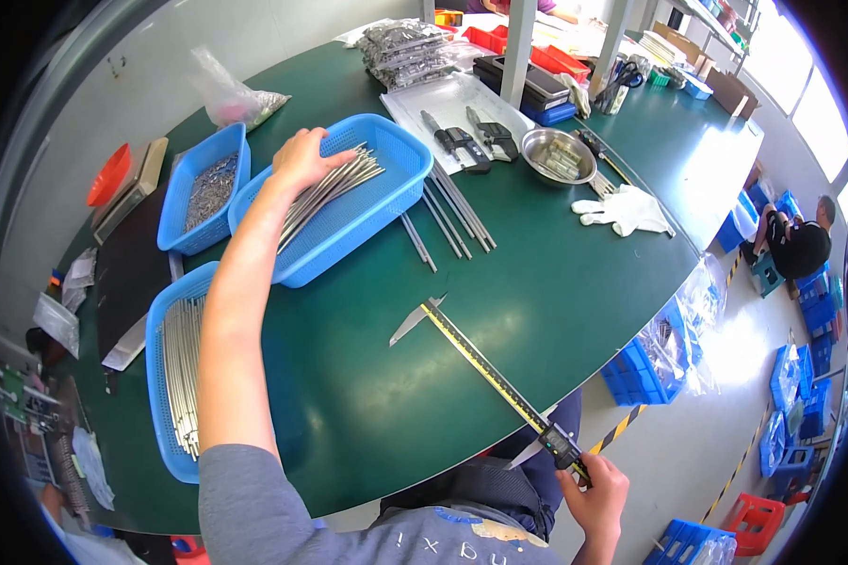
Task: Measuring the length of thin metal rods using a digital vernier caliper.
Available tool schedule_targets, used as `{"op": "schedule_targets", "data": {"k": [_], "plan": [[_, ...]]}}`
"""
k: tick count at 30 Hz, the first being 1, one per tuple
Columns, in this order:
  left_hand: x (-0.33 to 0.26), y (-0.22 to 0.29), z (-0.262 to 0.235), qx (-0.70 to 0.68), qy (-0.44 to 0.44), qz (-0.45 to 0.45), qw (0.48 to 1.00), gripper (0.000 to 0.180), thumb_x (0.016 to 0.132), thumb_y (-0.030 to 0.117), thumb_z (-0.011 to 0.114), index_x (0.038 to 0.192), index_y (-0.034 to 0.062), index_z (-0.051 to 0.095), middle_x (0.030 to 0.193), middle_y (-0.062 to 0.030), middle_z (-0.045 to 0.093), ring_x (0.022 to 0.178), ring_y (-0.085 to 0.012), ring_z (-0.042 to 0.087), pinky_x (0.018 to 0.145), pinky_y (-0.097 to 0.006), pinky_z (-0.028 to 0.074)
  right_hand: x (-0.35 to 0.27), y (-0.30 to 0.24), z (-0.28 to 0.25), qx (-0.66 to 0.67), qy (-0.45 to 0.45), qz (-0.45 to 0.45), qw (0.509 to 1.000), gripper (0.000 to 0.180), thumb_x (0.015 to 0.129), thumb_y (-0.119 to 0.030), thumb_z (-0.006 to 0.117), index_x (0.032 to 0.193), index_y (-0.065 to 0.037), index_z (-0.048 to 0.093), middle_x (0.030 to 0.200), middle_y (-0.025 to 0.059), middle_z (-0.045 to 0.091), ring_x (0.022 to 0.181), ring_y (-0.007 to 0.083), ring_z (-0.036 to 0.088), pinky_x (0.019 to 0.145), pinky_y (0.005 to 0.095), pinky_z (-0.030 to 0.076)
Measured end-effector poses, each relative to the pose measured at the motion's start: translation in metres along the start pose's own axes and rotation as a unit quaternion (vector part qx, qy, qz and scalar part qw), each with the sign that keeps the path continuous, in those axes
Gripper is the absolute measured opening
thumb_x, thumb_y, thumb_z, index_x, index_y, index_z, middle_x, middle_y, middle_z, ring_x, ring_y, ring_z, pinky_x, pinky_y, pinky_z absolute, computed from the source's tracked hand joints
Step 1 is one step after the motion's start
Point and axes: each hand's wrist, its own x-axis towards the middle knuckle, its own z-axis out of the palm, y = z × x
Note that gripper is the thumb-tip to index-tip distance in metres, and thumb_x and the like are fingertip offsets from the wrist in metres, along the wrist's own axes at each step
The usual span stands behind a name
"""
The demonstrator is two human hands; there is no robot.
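Observation:
My left hand (303, 160) is closed over the far left rim of a blue plastic basket (353, 240), thumb inside and the other fingers mostly hidden beyond the rim. Thin metal rods (334, 188) lie in a bundle inside that basket, beneath my wrist and thumb. My right hand (598, 490) grips the display end of a digital caliper (490, 377) at the table's front edge. The caliper's long beam points away over the green table (377, 405), its jaws spread far apart with nothing between them.
Several loose rods (462, 212) lie beside the basket. Left are a basket of rods (165, 414) and a basket of small metal parts (170, 226). Farther back are a tray (410, 99) with two micrometers, a steel bowl (537, 151) and a white glove (627, 209). Blue crates (641, 372) stand right.

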Motion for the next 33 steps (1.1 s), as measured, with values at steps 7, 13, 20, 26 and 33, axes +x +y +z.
{"op": "schedule_targets", "data": {"k": [7, 13, 20, 26, 33], "plan": [[-0.099, 0.115, -0.010, -0.010, -0.108, 0.186, 0.977, 0.031, 0.082, 0.033, 0.061, 0.090, 0.0030, 0.064, 0.099, -0.0151, 0.059, 0.097, -0.0329, 0.057, 0.082, -0.041, 0.047, 0.006, 0.001, -0.001, -0.003, -0.010, 0.013, 1.000, 0.033, 0.065, -0.020, 0.079, 0.088, -0.005, 0.061, 0.065, 0.0070, 0.057, 0.053, 0.0218, 0.058, 0.048, 0.0307, 0.044], [-0.127, 0.108, 0.054, -0.003, -0.076, 0.097, 0.992, 0.060, 0.087, 0.035, 0.056, 0.127, -0.0083, 0.044, 0.113, -0.0271, 0.049, 0.109, -0.0397, 0.047, 0.095, -0.045, 0.038, 0.005, -0.009, -0.001, 0.005, -0.006, 0.004, 1.000, 0.031, 0.067, -0.021, 0.077, 0.090, -0.005, 0.062, 0.063, 0.0054, 0.054, 0.052, 0.0204, 0.057, 0.047, 0.0323, 0.043], [-0.121, 0.115, 0.095, 0.036, -0.040, 0.108, 0.993, 0.054, 0.090, 0.027, 0.047, 0.129, -0.0104, 0.039, 0.131, -0.0337, 0.034, 0.122, -0.0446, 0.033, 0.104, -0.050, 0.026, 0.005, 0.005, 0.002, 0.042, -0.001, -0.014, 0.999, 0.032, 0.069, -0.024, 0.076, 0.090, -0.006, 0.061, 0.065, 0.0053, 0.053, 0.052, 0.0237, 0.056, 0.045, 0.0337, 0.042], [-0.103, 0.133, 0.090, -0.007, -0.054, 0.239, 0.970, 0.046, 0.090, 0.016, 0.045, 0.126, -0.0116, 0.041, 0.135, -0.0274, 0.037, 0.125, -0.0404, 0.037, 0.107, -0.042, 0.030, 0.009, 0.006, -0.001, 0.029, -0.012, -0.045, 0.999, 0.032, 0.071, -0.025, 0.074, 0.092, -0.005, 0.061, 0.066, 0.0051, 0.053, 0.052, 0.0231, 0.057, 0.045, 0.0340, 0.042], [-0.069, 0.117, 0.021, 0.178, 0.119, 0.403, 0.890, 0.040, 0.074, 0.014, 0.067, 0.110, -0.0002, 0.056, 0.121, -0.0212, 0.049, 0.115, -0.0363, 0.046, 0.097, -0.042, 0.040, 0.007, 0.006, -0.001, 0.041, -0.020, -0.040, 0.998, 0.033, 0.069, -0.025, 0.075, 0.092, -0.005, 0.061, 0.066, 0.0051, 0.052, 0.051, 0.0223, 0.057, 0.045, 0.0334, 0.043]]}}
